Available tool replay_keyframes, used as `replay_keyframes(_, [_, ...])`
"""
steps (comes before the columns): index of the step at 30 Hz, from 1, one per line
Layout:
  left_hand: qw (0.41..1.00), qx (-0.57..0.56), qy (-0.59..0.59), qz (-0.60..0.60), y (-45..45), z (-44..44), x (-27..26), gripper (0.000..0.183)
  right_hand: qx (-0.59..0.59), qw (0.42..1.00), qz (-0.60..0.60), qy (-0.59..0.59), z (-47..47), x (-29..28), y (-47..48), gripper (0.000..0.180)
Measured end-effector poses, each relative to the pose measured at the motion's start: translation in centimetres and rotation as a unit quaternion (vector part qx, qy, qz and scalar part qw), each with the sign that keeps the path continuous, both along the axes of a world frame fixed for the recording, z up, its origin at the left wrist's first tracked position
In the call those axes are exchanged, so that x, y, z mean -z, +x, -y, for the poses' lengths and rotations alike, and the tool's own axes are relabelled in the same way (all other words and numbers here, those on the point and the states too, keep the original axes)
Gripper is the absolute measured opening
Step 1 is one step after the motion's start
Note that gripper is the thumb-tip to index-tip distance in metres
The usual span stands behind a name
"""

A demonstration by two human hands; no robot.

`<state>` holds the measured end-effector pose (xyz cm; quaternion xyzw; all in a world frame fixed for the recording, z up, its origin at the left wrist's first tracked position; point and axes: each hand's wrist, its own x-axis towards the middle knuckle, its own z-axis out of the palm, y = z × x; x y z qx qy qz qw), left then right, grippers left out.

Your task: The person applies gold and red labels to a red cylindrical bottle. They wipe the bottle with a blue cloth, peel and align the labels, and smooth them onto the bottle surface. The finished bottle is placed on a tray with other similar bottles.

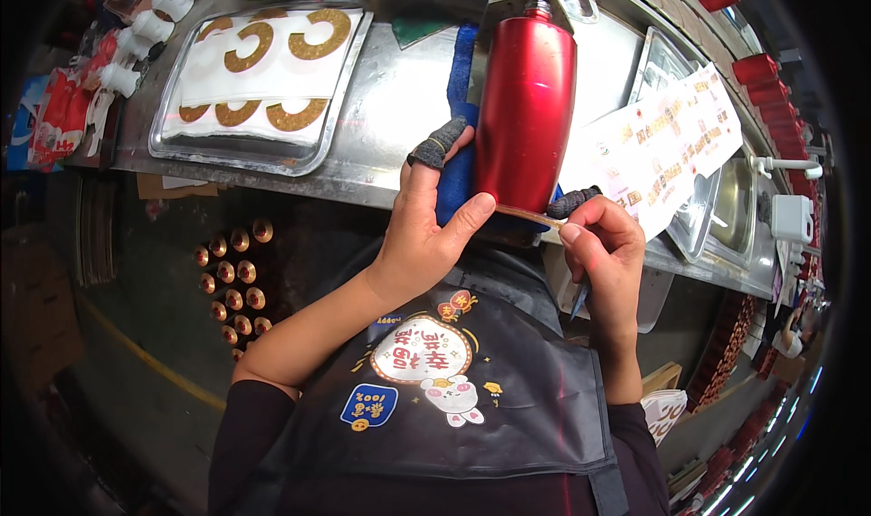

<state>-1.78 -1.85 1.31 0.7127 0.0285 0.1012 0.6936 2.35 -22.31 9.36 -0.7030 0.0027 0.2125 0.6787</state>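
Note:
A glossy red bottle (527, 107) with a threaded neck lies on a blue cloth support (457, 189), base towards me. My left hand (432, 227) grips its left side, the thumb at the base edge. A thin gold strip (529, 214) runs along that base edge. Its right end is pinched between the thumb and forefinger of my right hand (605, 250). A pointed blue-grey tool (580, 299) also sticks out below the right hand's fingers. Dark cloth finger sleeves cover a finger on each hand.
On the steel bench (388, 114), a metal tray (252, 155) holds gold C-shaped decals (320, 34) on white paper. A printed decal sheet (667, 141) lies right of the bottle. Further right are a steel sink (738, 210) and a white jug (791, 218). Several gold-ringed bottles (235, 278) stand below.

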Motion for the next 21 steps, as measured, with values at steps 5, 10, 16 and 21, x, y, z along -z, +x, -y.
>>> replay_keyframes(5, [1.0,-0.006,0.0,0.006,0.2,0.0,0.2,0.066,0.002,1.0,0.023,-0.016,0.0,0.6,0.0,0.008])
replay_keyframes(10, [1.0,-0.002,0.019,0.009,0.2,0.1,0.3,0.067,0.007,0.999,0.04,-0.022,-0.2,0.9,-0.1,0.012])
replay_keyframes(16, [0.997,0.024,-0.079,0.011,0.3,-0.5,0.3,0.058,0.008,0.999,0.046,-0.014,-0.2,1.1,-0.1,0.012])
replay_keyframes(21, [0.994,0.048,-0.099,0.014,0.1,-1.2,1.0,0.056,0.003,0.999,0.032,-0.005,0.0,1.1,0.0,0.01])
